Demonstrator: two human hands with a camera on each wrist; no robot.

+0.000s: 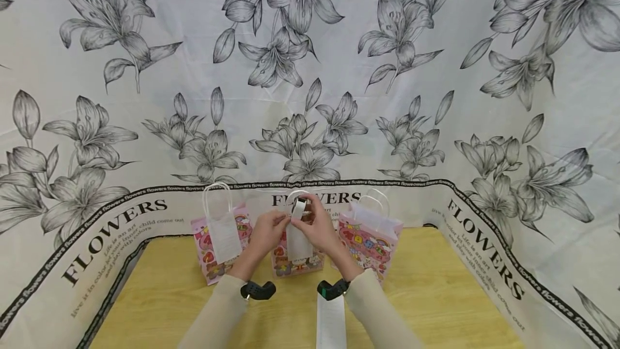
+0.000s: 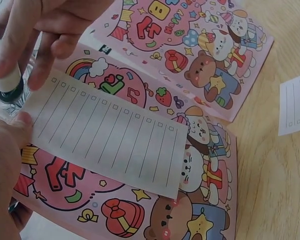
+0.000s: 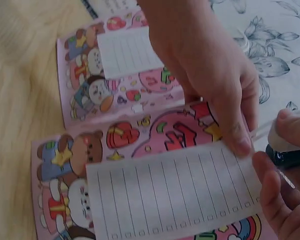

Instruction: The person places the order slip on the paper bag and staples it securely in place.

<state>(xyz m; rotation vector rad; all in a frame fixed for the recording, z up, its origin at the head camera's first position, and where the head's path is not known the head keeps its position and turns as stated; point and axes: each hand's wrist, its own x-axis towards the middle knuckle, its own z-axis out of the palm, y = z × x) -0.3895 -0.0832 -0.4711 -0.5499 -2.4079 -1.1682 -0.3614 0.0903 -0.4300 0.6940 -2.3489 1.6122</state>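
Observation:
The left hand (image 1: 266, 231) (image 2: 2, 155) pinches the top edge of a white lined checklist sheet (image 1: 299, 246) (image 2: 107, 135) (image 3: 177, 192) against the front of the middle pink cartoon gift bag (image 1: 286, 267) (image 2: 124, 217). Beside it, the right hand (image 1: 317, 226) (image 3: 285, 200) grips a small white device with a dark end (image 1: 298, 208) (image 3: 287, 155) at the bag's top, by the sheet's upper edge. Its exact kind is unclear. Part of the bag's white handle (image 1: 295, 194) shows behind the hands.
A similar gift bag (image 1: 208, 271) with a checklist sheet (image 1: 225, 238) on its front stands to the left. Another bag (image 1: 370, 246) without a visible sheet stands right. A loose checklist sheet (image 1: 331, 322) lies on the wooden table (image 1: 426, 295) in front. Flower-printed cloth (image 1: 339, 69) surrounds the table.

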